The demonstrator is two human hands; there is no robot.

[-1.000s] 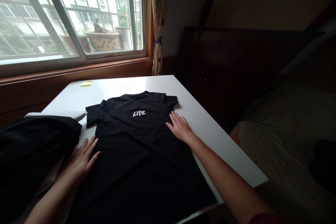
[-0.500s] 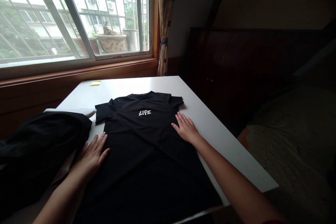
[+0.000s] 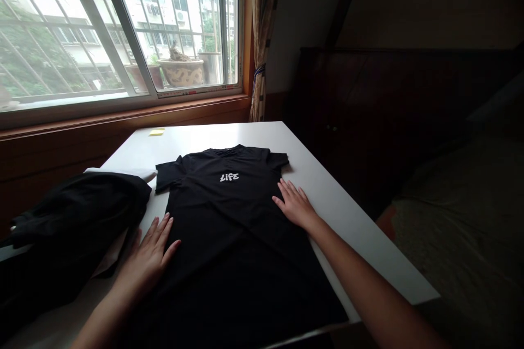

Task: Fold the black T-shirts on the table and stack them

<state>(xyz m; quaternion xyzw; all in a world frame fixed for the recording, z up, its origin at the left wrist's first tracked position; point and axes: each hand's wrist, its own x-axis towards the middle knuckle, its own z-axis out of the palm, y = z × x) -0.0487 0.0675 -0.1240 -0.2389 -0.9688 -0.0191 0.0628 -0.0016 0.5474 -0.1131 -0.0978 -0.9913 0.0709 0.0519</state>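
A black T-shirt (image 3: 233,229) lies spread on the white table (image 3: 339,212), its collar toward the window and white lettering on its chest. On its left edge rests my left hand (image 3: 149,248), palm down with the fingers stretched out. My right hand (image 3: 295,203) lies flat on the opposite edge, just below the sleeve, fingers apart. Neither hand grips the cloth. The shirt's lower part is dark and runs over the near table edge.
Left of the shirt is a heap of black and white clothing (image 3: 85,223). A yellow sticky note (image 3: 156,132) lies at the far left corner. Behind the table are a barred window (image 3: 151,27) and a tied curtain (image 3: 258,82). A dark cabinet (image 3: 352,98) stands at the right.
The whole view has shifted slightly, so everything appears a little further right. Both hands stay flat at the shirt's edges; the left sits slightly lower along its edge.
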